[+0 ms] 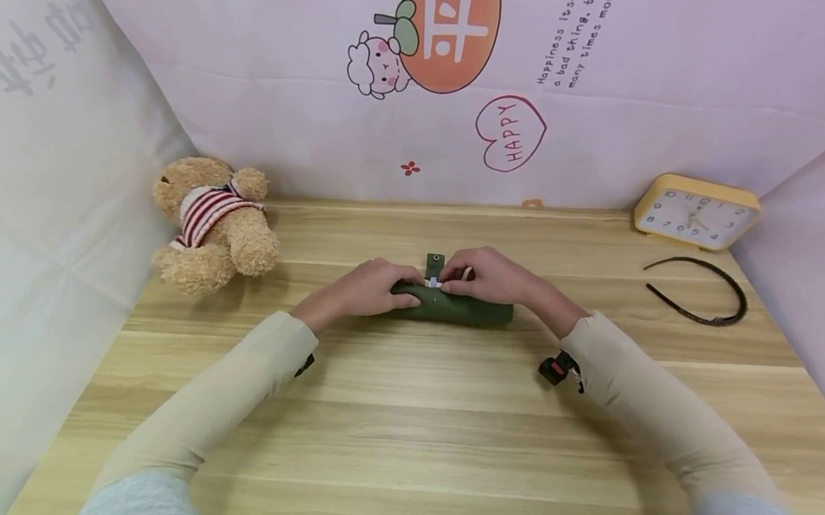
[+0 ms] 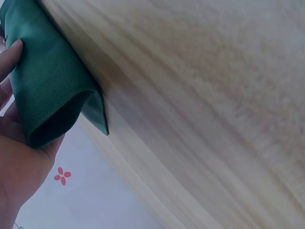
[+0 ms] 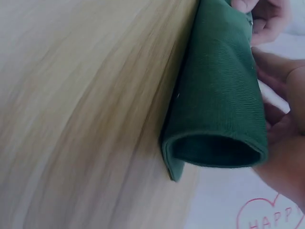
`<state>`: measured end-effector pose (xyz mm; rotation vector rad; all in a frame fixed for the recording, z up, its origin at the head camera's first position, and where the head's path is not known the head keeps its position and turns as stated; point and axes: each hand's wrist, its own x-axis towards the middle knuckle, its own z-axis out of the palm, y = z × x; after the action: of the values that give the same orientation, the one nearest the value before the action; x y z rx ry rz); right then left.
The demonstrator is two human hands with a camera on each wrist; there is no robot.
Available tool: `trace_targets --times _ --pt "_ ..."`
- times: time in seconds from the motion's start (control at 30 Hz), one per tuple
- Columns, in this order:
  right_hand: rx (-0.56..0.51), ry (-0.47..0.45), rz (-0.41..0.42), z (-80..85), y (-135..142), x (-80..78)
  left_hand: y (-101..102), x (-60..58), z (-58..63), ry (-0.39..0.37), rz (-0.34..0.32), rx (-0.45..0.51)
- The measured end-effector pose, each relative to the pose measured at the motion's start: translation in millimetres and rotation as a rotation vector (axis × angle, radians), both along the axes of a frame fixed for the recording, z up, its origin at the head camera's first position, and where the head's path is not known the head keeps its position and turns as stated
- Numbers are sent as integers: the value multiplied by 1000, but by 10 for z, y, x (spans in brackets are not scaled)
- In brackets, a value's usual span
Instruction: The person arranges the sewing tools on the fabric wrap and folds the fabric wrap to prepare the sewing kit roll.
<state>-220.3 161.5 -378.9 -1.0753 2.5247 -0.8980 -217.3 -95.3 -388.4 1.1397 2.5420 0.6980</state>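
Observation:
A green case (image 1: 473,311) with a textured surface lies rolled into a flat tube on the table, mid-frame in the head view. Both wrist views show its hollow open ends. A short strap (image 1: 435,263) with a metal snap sticks up from its far edge, and a small white piece (image 1: 433,283) shows at the strap's base. My left hand (image 1: 378,286) grips the left part, thumb on the near face and fingers over the far edge. With thumb and fingertips, my right hand (image 1: 488,276) pinches the far edge just right of the strap.
A teddy bear (image 1: 212,220) in a striped shirt sits at the table's back left. At the back right stands a yellow clock (image 1: 697,210), with a dark headband (image 1: 737,293) in front of it. Printed cloth (image 1: 310,124) walls in the wooden table (image 1: 393,443).

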Motion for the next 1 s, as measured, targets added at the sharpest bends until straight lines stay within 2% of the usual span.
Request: trace_targets --times 0.17,0.4,0.5,0.6,0.7,0.83,1.0 --pt "27 102 68 48 -7 74 -38 -33 -6 20 17 15" --pt "47 97 58 -19 10 93 -50 -25 -2 22 43 1" --pt "41 95 56 -50 18 79 -43 -14 9 45 62 48" --pt "38 124 69 -72 24 63 -24 4 21 82 73 134" --pt "52 179 81 -92 28 48 3 28 19 142 41 187" --pt "92 247 79 -118 31 36 20 68 -6 218 -30 151" --pt "118 259 71 -133 32 31 14 95 -42 247 -39 67"
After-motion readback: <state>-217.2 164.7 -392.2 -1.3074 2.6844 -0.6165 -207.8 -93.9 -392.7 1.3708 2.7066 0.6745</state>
